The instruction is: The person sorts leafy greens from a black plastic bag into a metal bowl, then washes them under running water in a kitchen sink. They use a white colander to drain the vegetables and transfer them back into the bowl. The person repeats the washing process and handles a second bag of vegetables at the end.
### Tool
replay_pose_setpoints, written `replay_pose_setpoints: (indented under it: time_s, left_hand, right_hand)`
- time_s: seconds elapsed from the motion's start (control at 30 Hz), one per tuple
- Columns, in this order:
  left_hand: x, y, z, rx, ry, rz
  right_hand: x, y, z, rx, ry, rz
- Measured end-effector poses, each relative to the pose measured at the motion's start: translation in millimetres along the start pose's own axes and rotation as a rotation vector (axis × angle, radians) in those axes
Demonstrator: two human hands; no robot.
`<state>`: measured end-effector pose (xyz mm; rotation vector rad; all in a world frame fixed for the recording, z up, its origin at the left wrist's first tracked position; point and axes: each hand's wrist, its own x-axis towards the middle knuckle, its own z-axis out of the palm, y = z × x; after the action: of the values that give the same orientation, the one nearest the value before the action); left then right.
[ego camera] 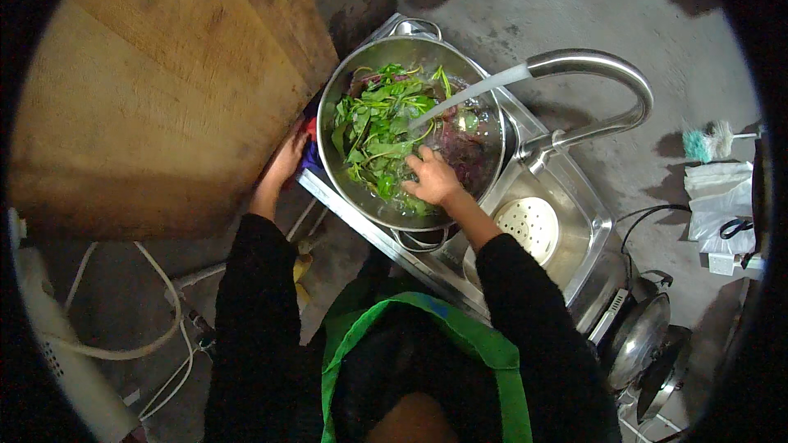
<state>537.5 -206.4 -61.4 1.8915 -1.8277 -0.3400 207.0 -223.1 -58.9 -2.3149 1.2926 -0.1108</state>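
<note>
My right hand (433, 179) is at the water's surface in a large steel pot (326, 160), beside leafy greens (381, 117); some fingers are spread and others are hidden under it or in water. Water pours from the curved steel faucet (591, 61) onto the greens, some of which have purple undersides. My left hand (294, 151) is left of the pot, below the edge of the wooden board, by a red and purple cloth (311, 154); its fingertips are partly hidden. The pot stands over the steel sink unit (345, 209).
A big wooden board (184, 86) lies at the upper left. A white perforated plate (528, 227) is in the sink basin at right. Pan lids (640, 338) stand at lower right. A brush (699, 144) and plastic bags (717, 203) hang by the wall. Pale hoses (178, 301) loop at lower left.
</note>
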Motion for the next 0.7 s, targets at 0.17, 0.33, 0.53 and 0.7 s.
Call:
replay_pose_setpoints:
  time_s: [0.17, 0.33, 0.53, 0.7]
  left_hand:
    - [16.2, 7.2, -1.9, 0.248, 0.255, -0.073]
    - [14.9, 37.6, -27.5, 0.032, 0.018, -0.063]
    - [-35.9, 60.2, -27.1, -0.092, 0.239, -0.025]
    - [-35.5, 147.1, -33.7, 0.004, 0.291, 0.5]
  right_hand:
    - [45.7, 12.9, -17.2, -0.004, 0.367, 0.024]
    - [42.0, -12.9, 9.9, -0.197, 0.296, -0.188]
    - [26.8, 26.3, -1.4, -0.267, 0.109, 0.03]
    - [-4.2, 50.0, -19.3, -0.028, 0.233, -0.055]
